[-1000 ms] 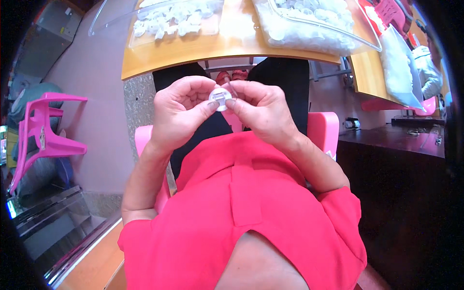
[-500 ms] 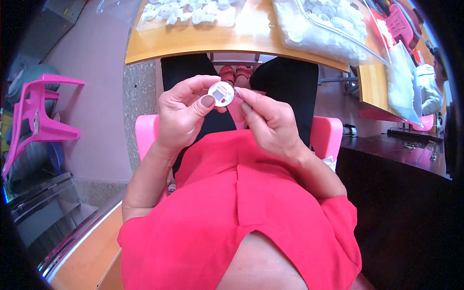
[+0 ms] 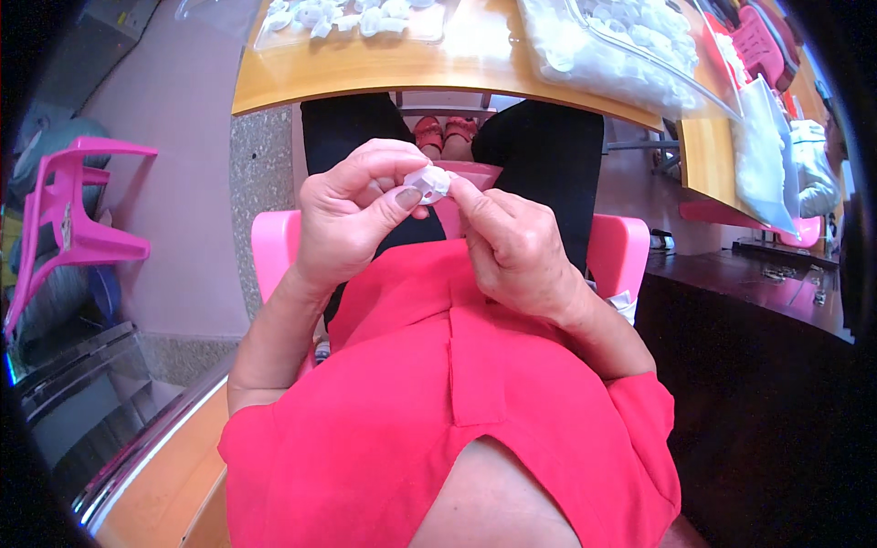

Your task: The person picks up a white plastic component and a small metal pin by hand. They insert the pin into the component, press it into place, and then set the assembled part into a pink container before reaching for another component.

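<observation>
My left hand [image 3: 352, 215] pinches a small white round plastic piece [image 3: 429, 185] between thumb and fingers, above my lap. The piece is tilted, and raised parts and a small hole show on its face. From the other side comes my right hand [image 3: 523, 239], its fingers curled in and the index fingertip touching the right edge of the piece. Whatever the right thumb and other fingers may hold is hidden behind the hand.
Ahead is a wooden table [image 3: 484, 78] with a clear tray of white plastic pieces [image 3: 356, 18] and a larger clear bin [image 3: 630, 55] full of them. A pink chair [image 3: 82, 210] stands at left, a dark table [image 3: 749, 283] at right. Another person's sleeve [image 3: 813, 173] shows far right.
The white piece has turned from facing up to a tilt. My right fingers, pinched at its edge before, have rolled inward, and the index fingertip now lies against the piece.
</observation>
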Demonstrator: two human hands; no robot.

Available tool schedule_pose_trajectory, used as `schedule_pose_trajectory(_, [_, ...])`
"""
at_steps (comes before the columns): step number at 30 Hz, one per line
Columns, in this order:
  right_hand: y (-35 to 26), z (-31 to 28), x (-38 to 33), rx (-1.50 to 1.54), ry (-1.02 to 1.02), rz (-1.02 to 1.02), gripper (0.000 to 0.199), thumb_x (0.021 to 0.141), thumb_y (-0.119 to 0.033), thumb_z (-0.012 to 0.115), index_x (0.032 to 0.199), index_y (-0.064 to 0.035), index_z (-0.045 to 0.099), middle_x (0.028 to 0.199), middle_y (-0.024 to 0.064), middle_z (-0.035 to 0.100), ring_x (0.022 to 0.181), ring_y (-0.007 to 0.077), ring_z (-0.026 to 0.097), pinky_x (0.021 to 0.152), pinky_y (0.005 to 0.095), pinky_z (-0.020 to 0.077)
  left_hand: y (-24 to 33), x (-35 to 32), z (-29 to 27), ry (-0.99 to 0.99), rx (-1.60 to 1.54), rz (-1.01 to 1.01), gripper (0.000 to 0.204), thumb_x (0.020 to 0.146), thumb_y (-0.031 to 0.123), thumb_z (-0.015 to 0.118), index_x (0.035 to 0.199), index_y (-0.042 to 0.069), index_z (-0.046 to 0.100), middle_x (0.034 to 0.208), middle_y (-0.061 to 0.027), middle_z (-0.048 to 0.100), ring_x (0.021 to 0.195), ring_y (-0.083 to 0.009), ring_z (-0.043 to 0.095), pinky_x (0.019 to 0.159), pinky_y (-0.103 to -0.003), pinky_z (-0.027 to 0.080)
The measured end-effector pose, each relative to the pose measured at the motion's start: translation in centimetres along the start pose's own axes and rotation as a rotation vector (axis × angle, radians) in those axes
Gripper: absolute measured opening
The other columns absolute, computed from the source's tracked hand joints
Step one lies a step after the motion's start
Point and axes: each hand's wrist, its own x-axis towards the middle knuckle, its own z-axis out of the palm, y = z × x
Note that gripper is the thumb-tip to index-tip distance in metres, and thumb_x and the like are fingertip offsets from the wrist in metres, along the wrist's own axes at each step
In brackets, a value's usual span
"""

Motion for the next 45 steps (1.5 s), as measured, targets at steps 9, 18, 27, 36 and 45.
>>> schedule_pose_trajectory(9, [0.3,0.3,0.1,-0.038,-0.016,0.006,0.045,0.071,0.003,0.058,0.116,0.0073,0.053,0.066,0.0137,0.053,0.058,0.0296,0.058,0.051,0.0401,0.0481,0.0,-0.4,0.2,0.046,0.022,-0.121,0.025,0.088,0.002,0.062,0.112,-0.005,0.060,0.108,-0.0195,0.063,0.084,-0.0179,0.063,0.073,-0.029,0.054])
schedule_pose_trajectory(18, [0.1,0.1,0.2,0.026,-0.022,0.022,0.045,0.071,0.004,0.057,0.116,0.0048,0.054,0.069,0.0131,0.053,0.060,0.0299,0.058,0.051,0.0399,0.0481,-0.4,-0.4,-0.1,0.042,-0.118,-0.164,0.028,0.088,0.004,0.062,0.114,-0.006,0.058,0.103,-0.0178,0.065,0.084,-0.0198,0.064,0.072,-0.030,0.054])
schedule_pose_trajectory(27, [-0.2,-0.1,0.6,0.211,-0.009,0.139,0.040,0.075,0.007,0.053,0.114,-0.0003,0.056,0.072,0.0187,0.057,0.064,0.0365,0.060,0.054,0.0412,0.0477,-0.8,-0.7,0.4,0.068,-0.066,-0.134,0.029,0.088,0.005,0.063,0.114,-0.005,0.059,0.103,-0.0166,0.065,0.086,-0.0200,0.064,0.074,-0.031,0.055])
schedule_pose_trajectory(36, [0.0,0.1,0.9,0.368,-0.033,0.298,0.022,0.080,0.004,0.050,0.097,-0.0025,0.062,0.069,0.0221,0.057,0.067,0.0384,0.061,0.056,0.0424,0.0468,-1.4,-0.7,0.3,0.068,-0.078,-0.127,0.027,0.088,0.002,0.062,0.113,-0.005,0.059,0.103,-0.0142,0.065,0.087,-0.0178,0.064,0.075,-0.030,0.055])
schedule_pose_trajectory(45, [0.6,0.3,0.7,0.250,-0.056,0.296,0.032,0.080,0.003,0.050,0.111,-0.0014,0.058,0.070,0.0212,0.058,0.064,0.0344,0.062,0.057,0.0428,0.0481,-1.7,-0.3,0.7,0.120,-0.192,-0.194,0.025,0.089,0.001,0.061,0.113,-0.005,0.058,0.102,-0.0129,0.065,0.089,-0.0169,0.064,0.075,-0.030,0.057])
